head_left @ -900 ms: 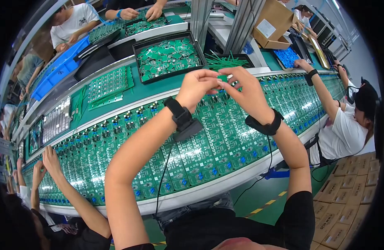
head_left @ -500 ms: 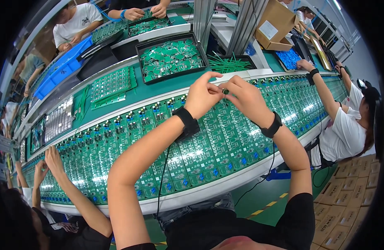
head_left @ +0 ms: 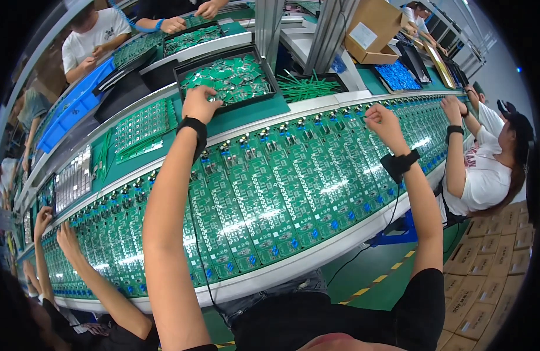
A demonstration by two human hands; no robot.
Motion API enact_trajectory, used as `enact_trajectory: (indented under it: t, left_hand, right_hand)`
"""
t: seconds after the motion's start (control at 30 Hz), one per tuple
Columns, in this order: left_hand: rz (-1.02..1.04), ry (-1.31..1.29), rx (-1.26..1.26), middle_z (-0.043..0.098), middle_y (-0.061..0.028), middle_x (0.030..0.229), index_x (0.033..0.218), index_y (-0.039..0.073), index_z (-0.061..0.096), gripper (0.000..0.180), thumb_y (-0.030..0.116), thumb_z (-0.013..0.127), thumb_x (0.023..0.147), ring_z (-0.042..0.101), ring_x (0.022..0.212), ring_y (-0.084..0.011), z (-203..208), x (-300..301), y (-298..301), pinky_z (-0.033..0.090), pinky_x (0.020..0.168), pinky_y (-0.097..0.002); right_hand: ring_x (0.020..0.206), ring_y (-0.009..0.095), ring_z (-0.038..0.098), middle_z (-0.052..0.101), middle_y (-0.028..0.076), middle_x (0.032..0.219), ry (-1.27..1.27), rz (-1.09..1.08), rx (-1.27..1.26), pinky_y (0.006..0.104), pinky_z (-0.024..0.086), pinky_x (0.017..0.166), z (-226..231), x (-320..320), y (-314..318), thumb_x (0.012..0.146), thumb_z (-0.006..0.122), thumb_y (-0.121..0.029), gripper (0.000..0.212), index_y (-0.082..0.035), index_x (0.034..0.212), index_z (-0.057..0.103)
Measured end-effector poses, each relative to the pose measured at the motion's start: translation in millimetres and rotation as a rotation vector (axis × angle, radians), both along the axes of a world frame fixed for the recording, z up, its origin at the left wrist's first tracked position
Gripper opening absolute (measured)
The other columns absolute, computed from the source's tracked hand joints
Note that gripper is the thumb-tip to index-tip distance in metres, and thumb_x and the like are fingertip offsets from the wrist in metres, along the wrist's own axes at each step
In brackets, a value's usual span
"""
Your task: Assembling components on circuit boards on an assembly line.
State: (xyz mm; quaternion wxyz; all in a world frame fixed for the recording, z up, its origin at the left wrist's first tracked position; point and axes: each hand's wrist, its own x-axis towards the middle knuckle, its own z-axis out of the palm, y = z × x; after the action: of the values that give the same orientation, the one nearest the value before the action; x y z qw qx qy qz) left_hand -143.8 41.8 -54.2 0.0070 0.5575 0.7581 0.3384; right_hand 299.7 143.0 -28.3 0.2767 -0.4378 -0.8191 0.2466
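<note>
My left hand (head_left: 202, 105) is over the near left edge of a black tray (head_left: 272, 93) heaped with small green circuit boards (head_left: 237, 81). Its fingers are bent, with a gap between the thumb and fingertips and nothing visibly held. My right hand (head_left: 383, 121) is above the far part of a long row of green circuit boards (head_left: 270, 187), fingertips pinched together. Whatever they pinch is too small to make out. The boards in the row carry small upright parts along the far end and blue parts along the near end.
Green strips (head_left: 311, 88) fill another tray beyond the row. A panel of small boards (head_left: 144, 126) lies at left, near a blue bin (head_left: 76, 111). An open cardboard box (head_left: 369, 35) stands behind. Co-workers' hands (head_left: 68, 240) reach over the row at left, others (head_left: 451, 111) at right.
My hands were together over the row and have parted. The left moved left to the tray of small boards; the right moved right. The view has shifted slightly.
</note>
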Motion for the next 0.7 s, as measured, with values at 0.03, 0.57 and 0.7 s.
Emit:
enact_trajectory:
  t: [0.03,0.57,0.7]
  left_hand:
    - [-0.033,-0.101,-0.065,0.061,-0.0124,0.085,0.084,0.008,0.062,0.025,0.019,0.072,0.064,0.056,0.088,-0.0245,-0.8,-1.6,2.4,0.046,0.076,-0.0345]
    - [0.019,-0.327,0.021,0.061,-0.0034,0.073,0.096,0.006,0.063,0.025,0.014,0.067,0.072,0.058,0.062,-0.0094,13.2,-2.8,-11.4,0.047,0.055,-0.0243]
    - [-0.027,-0.595,0.144,0.063,-0.0032,0.075,0.097,0.006,0.064,0.021,0.013,0.063,0.077,0.057,0.061,-0.0084,10.0,-4.1,-10.0,0.047,0.053,-0.0229]
  right_hand:
    - [0.065,0.009,0.057,0.058,0.005,0.072,0.033,-0.021,-0.064,0.0231,0.045,0.057,-5.2,3.1,4.7,0.075,0.060,0.000,0.012,-0.001,0.085,0.053]
    - [0.063,0.019,0.059,0.058,0.009,0.067,-0.093,-0.042,0.096,0.0293,0.047,0.059,-28.0,-10.7,10.1,0.068,0.061,0.000,0.013,-0.002,0.080,0.054]
    - [0.063,0.021,0.059,0.058,0.010,0.067,-0.129,-0.056,0.130,0.0311,0.048,0.059,-28.1,-12.1,11.3,0.067,0.060,0.000,0.013,-0.002,0.079,0.054]
